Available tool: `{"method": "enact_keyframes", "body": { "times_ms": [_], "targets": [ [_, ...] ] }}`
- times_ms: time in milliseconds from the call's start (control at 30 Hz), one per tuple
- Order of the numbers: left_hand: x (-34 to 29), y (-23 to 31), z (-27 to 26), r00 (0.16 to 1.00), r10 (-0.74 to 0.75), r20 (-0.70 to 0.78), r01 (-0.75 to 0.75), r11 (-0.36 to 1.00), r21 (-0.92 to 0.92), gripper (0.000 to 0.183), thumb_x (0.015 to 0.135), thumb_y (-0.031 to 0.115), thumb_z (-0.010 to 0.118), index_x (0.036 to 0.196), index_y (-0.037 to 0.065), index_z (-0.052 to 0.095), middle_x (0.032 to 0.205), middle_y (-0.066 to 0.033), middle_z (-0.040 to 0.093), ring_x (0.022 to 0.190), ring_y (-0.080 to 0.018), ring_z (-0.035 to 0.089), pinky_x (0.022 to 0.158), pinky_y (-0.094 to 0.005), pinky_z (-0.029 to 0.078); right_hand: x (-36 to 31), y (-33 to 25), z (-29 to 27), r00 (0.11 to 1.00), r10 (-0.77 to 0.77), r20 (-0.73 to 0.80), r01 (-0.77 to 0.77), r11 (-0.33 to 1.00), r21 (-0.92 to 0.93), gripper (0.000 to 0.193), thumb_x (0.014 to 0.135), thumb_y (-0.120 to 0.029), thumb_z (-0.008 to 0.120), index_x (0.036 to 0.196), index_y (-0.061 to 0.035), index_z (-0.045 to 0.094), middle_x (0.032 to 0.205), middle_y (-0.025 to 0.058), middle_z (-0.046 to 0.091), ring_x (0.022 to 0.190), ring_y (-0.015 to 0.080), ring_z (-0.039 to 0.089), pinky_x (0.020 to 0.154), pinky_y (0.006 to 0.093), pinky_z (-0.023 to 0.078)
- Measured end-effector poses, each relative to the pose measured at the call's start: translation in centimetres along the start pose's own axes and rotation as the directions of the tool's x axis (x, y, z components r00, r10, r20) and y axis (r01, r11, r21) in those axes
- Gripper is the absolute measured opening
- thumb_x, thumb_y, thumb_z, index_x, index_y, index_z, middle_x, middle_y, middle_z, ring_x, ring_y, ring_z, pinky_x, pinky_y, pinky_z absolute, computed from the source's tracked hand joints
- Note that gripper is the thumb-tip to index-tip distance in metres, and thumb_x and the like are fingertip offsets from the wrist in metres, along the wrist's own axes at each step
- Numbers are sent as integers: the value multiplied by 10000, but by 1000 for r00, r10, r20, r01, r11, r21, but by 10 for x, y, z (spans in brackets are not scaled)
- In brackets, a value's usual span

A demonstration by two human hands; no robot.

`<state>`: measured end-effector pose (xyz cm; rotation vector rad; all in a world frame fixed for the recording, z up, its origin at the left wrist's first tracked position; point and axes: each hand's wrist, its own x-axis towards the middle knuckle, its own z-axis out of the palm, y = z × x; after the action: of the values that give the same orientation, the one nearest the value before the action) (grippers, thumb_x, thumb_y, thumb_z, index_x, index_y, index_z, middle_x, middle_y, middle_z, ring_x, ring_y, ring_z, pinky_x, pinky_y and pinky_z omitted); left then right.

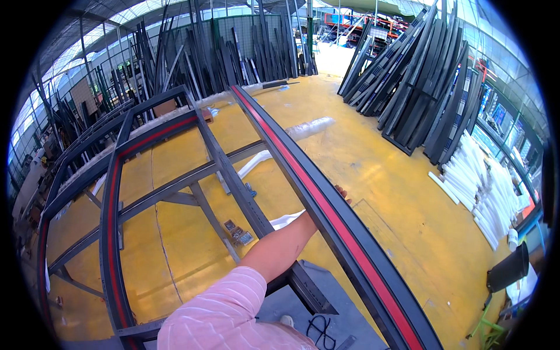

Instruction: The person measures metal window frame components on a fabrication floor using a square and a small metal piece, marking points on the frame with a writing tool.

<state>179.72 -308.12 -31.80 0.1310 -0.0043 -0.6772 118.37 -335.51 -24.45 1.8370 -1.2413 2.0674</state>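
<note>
A long dark metal profile [293, 156] with a red stripe along its top runs from the far middle to the lower right. My left arm, in a pink striped sleeve, reaches beneath it. The fingertips of my left hand [344, 193] show past the profile's right edge; they are curled round it, while the palm is hidden below. To the left, the profile lies across a dark steel rack [224, 169]. A second dark frame [111, 221], also red-striped, rests on the rack's left part. My right hand is out of view.
Tall stacks of dark profiles lean at the back left [175, 64] and back right [420, 76]. White tubes [481, 186] and a black bucket [508, 268] stand at the right. Small containers [238, 232] lie within the rack, over the yellow floor [373, 157]. Plastic-wrapped lengths [312, 127] lie beyond.
</note>
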Motion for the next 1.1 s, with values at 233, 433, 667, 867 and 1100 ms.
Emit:
{"method": "enact_keyframes", "body": {
  "times_ms": [233, 433, 667, 867, 1100],
  "targets": [
    [-5, 78, -13, 740, 323, -590, 69, 836, 544, 291, 998, 76, 388, 1260, -43, 430, 1057, -207, 570, 814, -344, 652, 726, -472, 614, -79, -69, 125, 966, -58, 253, -72, 877, 475, 358, 1031, -220, 509, 1167, 110, 493, 1071, 213, 585, 936, 259, 604, 780, 330, 515],
    [-167, 100, 91, 898, 396, -192, -26, 483, 875, 200, 952, 91, 520, 1129, 5, 552, 983, -89, 648, 838, -183, 638, 770, -319, 526, -166, -176, 234, 754, -445, 483, 87, 797, 597, 209, 991, -211, 558, 1103, -36, 531, 803, 99, 631, 608, 238, 606, 550, 326, 467],
    [-296, 39, 77, 848, 400, -347, 440, -170, 882, 257, 961, 164, 553, 1173, 22, 579, 1112, -104, 644, 983, -190, 628, 834, -325, 507, -252, -274, 316, 627, -606, 490, 124, 699, 705, 153, 966, -217, 577, 1062, -99, 570, 724, 90, 659, 604, 306, 646, 523, 399, 488],
    [-329, -22, 79, 894, 384, -231, 444, -697, 562, 425, 920, 143, 580, 1318, 23, 489, 1206, -209, 597, 1094, -346, 606, 915, -394, 485, -310, -304, 339, 424, -631, 650, 53, 734, 677, 191, 985, -260, 524, 1112, -118, 532, 786, 135, 689, 669, 341, 668, 568, 458, 509],
    [-349, -36, 48, 911, 410, 45, 355, -835, 420, 570, 856, 107, 637, 1390, 57, 445, 1268, -193, 564, 1100, -387, 574, 937, -445, 464, -286, -307, 329, 289, -624, 726, 196, 781, 593, 239, 1002, -278, 476, 1111, -76, 540, 874, 162, 704, 803, 365, 668, 687, 474, 508]
  ]
}}
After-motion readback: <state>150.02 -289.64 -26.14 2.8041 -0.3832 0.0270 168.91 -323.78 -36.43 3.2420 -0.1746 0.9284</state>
